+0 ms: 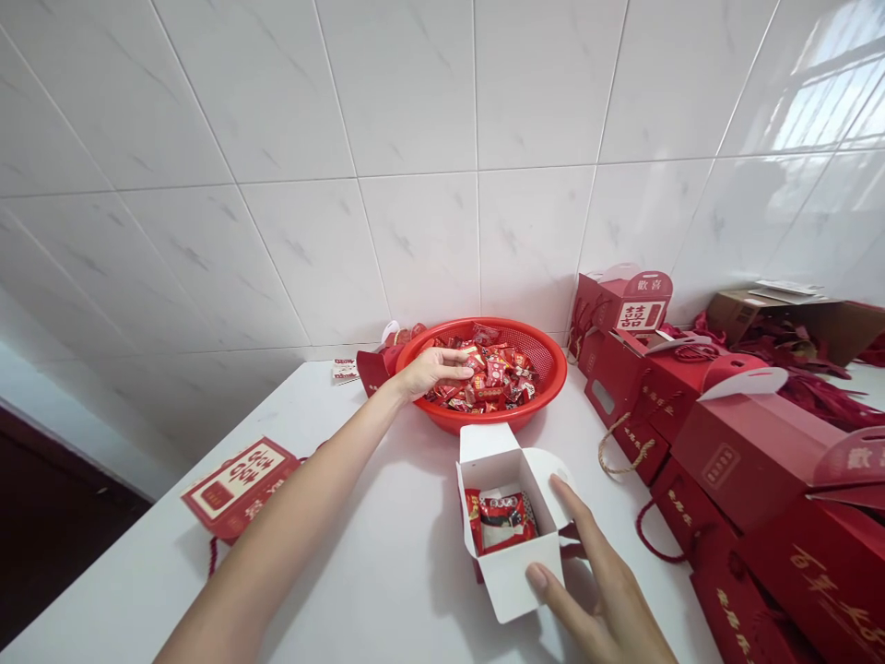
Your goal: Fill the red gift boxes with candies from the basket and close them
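My left hand [435, 371] reaches over the rim of a red plastic basket [446, 422] full of wrapped candies [492, 378]. Its thumb and fingers are closed on a red-wrapped candy [474, 358] at the top of the heap. In front of the basket stands a small candy box [515, 472] with its white inner flaps spread out. Several red packets [501, 518] lie inside it. My right hand [595, 581] grips this box at its right side, thumb on the front flap and a finger on the right flap.
A closed red box [245, 484] with a cord handle stands at the left of the white table [359, 572]. Red boxes [747, 443] are stacked along the right. Behind them is a cardboard carton [733, 318] with red material. A tiled wall [415, 240] borders the back.
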Tool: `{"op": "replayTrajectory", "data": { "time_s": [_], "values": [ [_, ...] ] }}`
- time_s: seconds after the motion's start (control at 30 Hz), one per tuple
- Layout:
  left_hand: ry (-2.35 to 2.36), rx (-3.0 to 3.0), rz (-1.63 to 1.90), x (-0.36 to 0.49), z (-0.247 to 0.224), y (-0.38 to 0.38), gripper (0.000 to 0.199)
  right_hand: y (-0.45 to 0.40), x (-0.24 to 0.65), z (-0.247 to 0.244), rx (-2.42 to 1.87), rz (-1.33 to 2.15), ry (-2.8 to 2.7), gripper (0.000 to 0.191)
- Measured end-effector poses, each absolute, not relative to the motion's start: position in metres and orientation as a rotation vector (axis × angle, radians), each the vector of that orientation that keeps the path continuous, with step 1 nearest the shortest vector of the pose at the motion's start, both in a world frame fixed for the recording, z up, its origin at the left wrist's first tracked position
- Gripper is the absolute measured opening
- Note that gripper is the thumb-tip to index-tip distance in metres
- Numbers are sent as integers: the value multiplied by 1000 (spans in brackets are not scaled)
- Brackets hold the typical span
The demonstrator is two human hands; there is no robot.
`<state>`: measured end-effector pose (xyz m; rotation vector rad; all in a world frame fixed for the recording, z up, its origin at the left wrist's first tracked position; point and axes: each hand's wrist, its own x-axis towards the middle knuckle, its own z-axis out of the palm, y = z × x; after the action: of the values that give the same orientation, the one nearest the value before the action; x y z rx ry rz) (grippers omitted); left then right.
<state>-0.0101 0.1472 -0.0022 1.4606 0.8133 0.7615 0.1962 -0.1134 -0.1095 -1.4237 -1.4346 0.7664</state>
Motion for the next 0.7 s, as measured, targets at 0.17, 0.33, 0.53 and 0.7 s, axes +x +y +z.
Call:
{"op": "replayTrajectory", "data": {
  "time_s": [0.17,0.33,0.53,0.7],
  "values": [
    [704,1593,679,-6,15,113,34,-115,190,-107,-1425,734,-1375,69],
    [653,1760,481,1,28,59,27,-115,198,-104,-1426,779,-1472,69],
    [773,2316,502,-8,26,17,28,-115,204,-107,-1450,790,-1549,72],
    [950,2366,466,-31,27,2,28,-117,201,-103,-1432,794,-1550,71]
  ]
}}
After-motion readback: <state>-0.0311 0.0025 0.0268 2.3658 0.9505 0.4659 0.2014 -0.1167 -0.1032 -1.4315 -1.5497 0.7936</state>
